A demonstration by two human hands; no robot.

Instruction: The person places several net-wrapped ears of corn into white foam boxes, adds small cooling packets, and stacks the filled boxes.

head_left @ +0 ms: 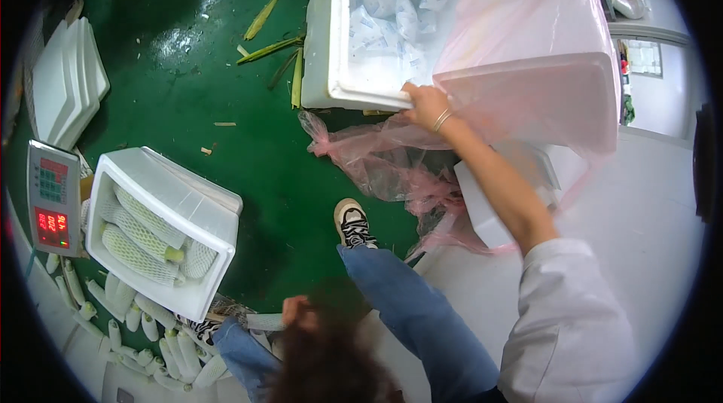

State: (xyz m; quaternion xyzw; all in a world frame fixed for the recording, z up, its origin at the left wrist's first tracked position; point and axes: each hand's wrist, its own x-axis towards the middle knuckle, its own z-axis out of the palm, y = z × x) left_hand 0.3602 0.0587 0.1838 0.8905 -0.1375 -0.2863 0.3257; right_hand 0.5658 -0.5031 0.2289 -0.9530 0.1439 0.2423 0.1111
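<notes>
My right hand (426, 106) grips the near rim of a large white foam box (339, 72), which holds several clear ice packs (406, 16). Pink plastic film (390, 160) lies beside that wrist and covers another foam box (536, 86) on the right. Low in the view, my left hand (299, 312) is partly hidden by dark hair, its fingers curled at the end of a pale item in foam netting (265, 321). A smaller foam box (169, 182) at the left holds several long pale green vegetables (141, 228) in foam nets.
A scale's lit display panel (53, 199) stands at the left, below stacked white foam lids (70, 86). Many netted vegetables (181, 352) lie on the floor at lower left. Leaf scraps (264, 15) lie on the green floor (243, 149). Another white foam piece (497, 205) sits under the film.
</notes>
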